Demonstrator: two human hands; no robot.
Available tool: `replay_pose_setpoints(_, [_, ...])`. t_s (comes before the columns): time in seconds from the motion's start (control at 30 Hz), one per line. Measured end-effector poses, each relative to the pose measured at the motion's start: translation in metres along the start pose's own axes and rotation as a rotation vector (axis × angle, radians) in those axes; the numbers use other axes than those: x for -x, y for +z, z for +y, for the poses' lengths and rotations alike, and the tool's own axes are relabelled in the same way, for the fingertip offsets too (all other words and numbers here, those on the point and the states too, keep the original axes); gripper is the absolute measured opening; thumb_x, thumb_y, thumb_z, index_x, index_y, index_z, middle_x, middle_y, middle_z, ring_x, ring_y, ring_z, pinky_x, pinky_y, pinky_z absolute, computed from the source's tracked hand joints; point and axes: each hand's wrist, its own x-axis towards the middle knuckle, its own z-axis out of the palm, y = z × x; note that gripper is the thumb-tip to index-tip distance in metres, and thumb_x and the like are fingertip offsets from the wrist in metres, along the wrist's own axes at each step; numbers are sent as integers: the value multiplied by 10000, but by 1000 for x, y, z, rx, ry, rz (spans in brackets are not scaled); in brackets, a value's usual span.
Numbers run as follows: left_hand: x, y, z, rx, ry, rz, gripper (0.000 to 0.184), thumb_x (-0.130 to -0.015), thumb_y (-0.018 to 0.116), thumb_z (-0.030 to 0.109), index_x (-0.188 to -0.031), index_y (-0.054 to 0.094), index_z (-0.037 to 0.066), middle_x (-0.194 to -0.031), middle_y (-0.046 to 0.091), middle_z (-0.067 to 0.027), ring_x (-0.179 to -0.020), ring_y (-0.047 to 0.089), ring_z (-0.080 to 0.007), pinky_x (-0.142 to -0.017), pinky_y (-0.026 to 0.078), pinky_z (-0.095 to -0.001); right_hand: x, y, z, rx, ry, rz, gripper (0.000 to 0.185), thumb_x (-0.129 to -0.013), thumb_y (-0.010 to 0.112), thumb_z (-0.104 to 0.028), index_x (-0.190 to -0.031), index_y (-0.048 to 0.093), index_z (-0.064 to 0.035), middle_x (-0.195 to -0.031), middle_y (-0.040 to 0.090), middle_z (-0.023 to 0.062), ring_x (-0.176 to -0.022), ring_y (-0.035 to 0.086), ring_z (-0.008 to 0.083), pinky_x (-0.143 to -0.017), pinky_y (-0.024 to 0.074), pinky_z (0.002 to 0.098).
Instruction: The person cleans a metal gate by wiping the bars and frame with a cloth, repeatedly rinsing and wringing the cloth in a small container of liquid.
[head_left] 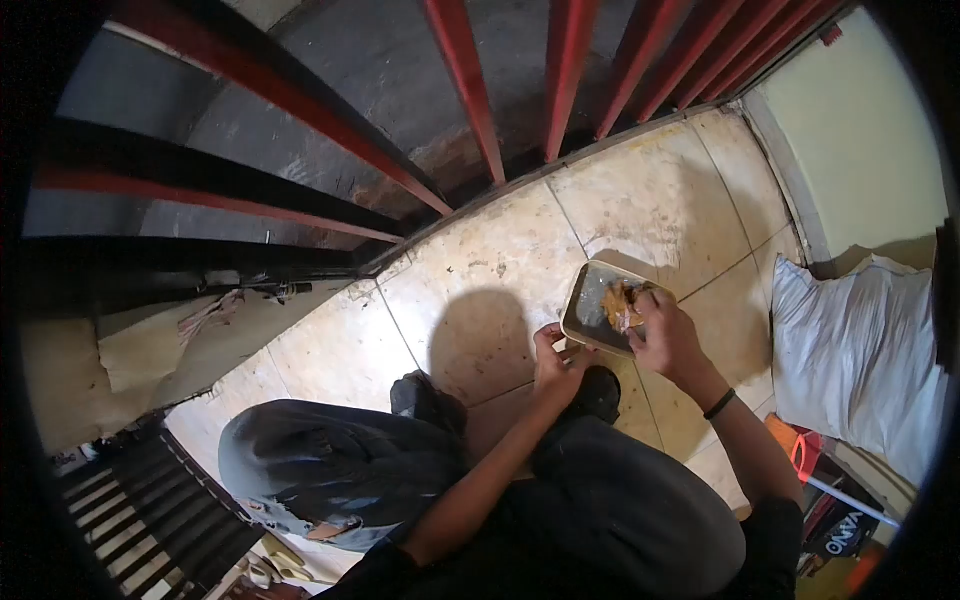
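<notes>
A shallow rectangular container (591,325) with a cream rim and grey inside is tilted over the tiles in front of my knees. My left hand (560,365) grips its near left corner, fingers curled against the rim. My right hand (665,338), with a dark band at the wrist, reaches over the right side. Its fingers are closed on a crumpled orange-brown piece (620,305) inside the container; whether it is cloth, paper or food I cannot tell. Something whitish and shiny lies beside it on the container's inner surface.
Red and black metal bars (466,90) run along the far side. A white sack (845,360) leans by the pale wall (855,130) at right. Below it are an orange broom (790,445) and several items. A dark slatted rack (150,510) stands lower left, near yellowish footwear (285,560).
</notes>
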Motion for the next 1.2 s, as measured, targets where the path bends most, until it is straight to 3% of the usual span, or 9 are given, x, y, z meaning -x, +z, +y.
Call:
replay_pose_setpoints(0.13, [-14, -10, -4, -50, 146, 110, 485, -969, 673, 92, -1333, 361, 23, -1265, 475, -121, -1047, 576, -182, -800, 540, -310, -11, 42, 17, 9, -65, -78, 296, -849, 641, -68, -1123, 540, -19, -1018, 655, 242, -909, 671, 420, -727, 542, 512])
replay_pose_setpoints(0.23, [-48, -27, 28, -283, 272, 336, 238, -987, 677, 179, -1134, 570, 26, -1013, 613, -56, -896, 607, -157, -748, 525, -323, -29, 67, 20, 21, -61, -75, 316, -837, 693, -119, -1107, 542, -54, -937, 679, 231, -871, 669, 441, -755, 529, 520])
replay_pose_setpoints(0.3, [-83, -40, 44, 137, -11, 389, 259, -1010, 647, 253, -1158, 613, 44, -1012, 637, -47, -914, 606, -170, -800, 523, -337, -40, 81, 20, 99, 54, -190, 328, -826, 703, -148, -1110, 552, -85, -862, 696, 220, -846, 682, 442, -759, 531, 524])
replay_pose_setpoints(0.37, [-114, -48, 70, 312, -166, 412, 279, -1010, 646, 283, -1192, 610, 75, -1089, 633, -30, -929, 578, -179, -857, 506, -373, -43, 84, 25, 52, 106, -225, 343, -810, 719, -161, -1107, 560, -100, -825, 695, 222, -849, 692, 431, -772, 530, 530])
replay_pose_setpoints(0.43, [-147, -50, 85, 477, -117, 484, 218, -967, 718, 296, -1013, 628, 103, -907, 599, -16, -760, 561, -163, -680, 487, -334, -41, 85, 28, 45, 104, -237, 379, -798, 727, -167, -1123, 545, -94, -838, 697, 222, -861, 687, 435, -780, 522, 543])
replay_pose_setpoints(0.8, [-209, -52, 122, 537, -182, 463, 204, -955, 740, 302, -946, 660, 115, -884, 602, 3, -790, 558, -172, -718, 463, -394, -40, 84, 28, 26, 117, -213, 336, -843, 690, -175, -1100, 501, -71, -856, 693, 243, -875, 666, 469, -766, 505, 575])
replay_pose_setpoints(0.87, [-214, -55, 123, 521, -202, 402, 159, -984, 694, 309, -1016, 655, 159, -987, 552, 32, -940, 531, -157, -894, 414, -421, -40, 85, 32, 15, 109, -215, 329, -843, 688, -176, -1091, 502, -68, -856, 689, 248, -872, 664, 472, -760, 503, 579])
replay_pose_setpoints(1.1, [-199, -61, 113, 471, -118, 390, 82, -997, 624, 238, -987, 615, 157, -951, 529, 16, -915, 535, -160, -868, 417, -419, -26, 67, 25, -136, 13, -108, 267, -821, 707, -153, -983, 526, -43, -833, 655, 213, -808, 636, 466, -704, 489, 554])
replay_pose_setpoints(1.2, [-179, -67, 97, 383, -140, 431, 143, -984, 517, 228, -864, 501, 152, -870, 519, -23, -804, 561, -169, -747, 471, -393, -15, 32, 8, -41, -69, 80, 315, -779, 746, -113, -1018, 555, -41, -927, 645, 211, -882, 639, 427, -752, 519, 505])
